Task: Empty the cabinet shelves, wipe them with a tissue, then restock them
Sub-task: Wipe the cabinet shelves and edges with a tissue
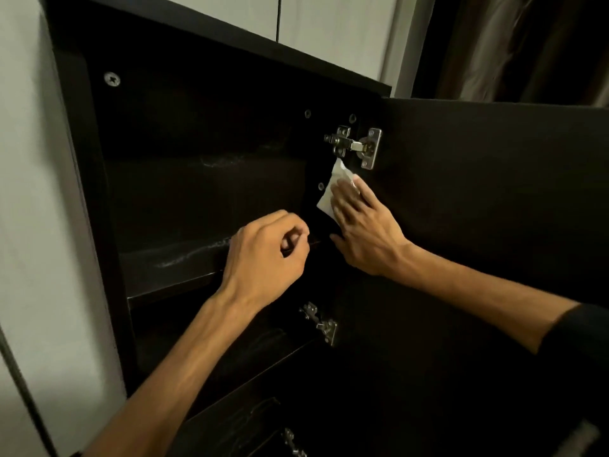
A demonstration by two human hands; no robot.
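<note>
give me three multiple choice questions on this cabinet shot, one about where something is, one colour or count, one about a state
1. Where is the tissue?
A. on the top shelf
B. under the right hand, just below the upper hinge
C. in the left hand

2. What colour is the cabinet?
A. white
B. dark brown-black
C. red

3. How does the left hand look?
A. fingers curled, near the shelf's front edge
B. flat on the door
C. out of view

Answers: 1 B, flat fingers press it by the hinge; 2 B, every panel is dark; 3 A, curled fingers by the edge.
</note>
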